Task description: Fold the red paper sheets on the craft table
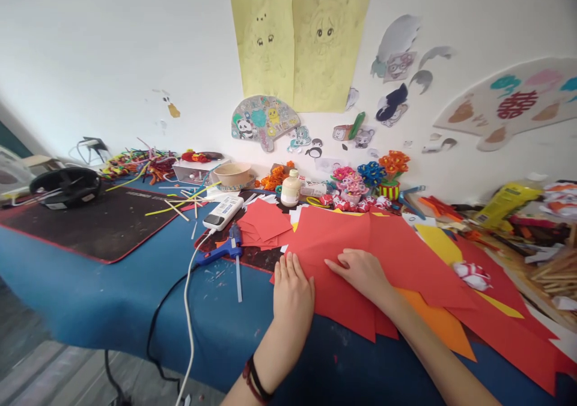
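A sheet of red paper lies in front of me on top of other red sheets. My left hand is open, its fingers lying flat on the sheet's left edge. On the middle of the same sheet rests my right hand, with one finger stretched out to the left and the others partly bent. Nothing shows in either hand. Smaller red paper pieces are piled just beyond my left hand. A sheet of orange paper sticks out from under the red ones below my right forearm.
A blue glue gun and a white power strip lie left of the paper. Behind it stand a glue bottle and pipe-cleaner flowers. Cables hang over the front edge of the blue tabletop. Clutter fills the right side.
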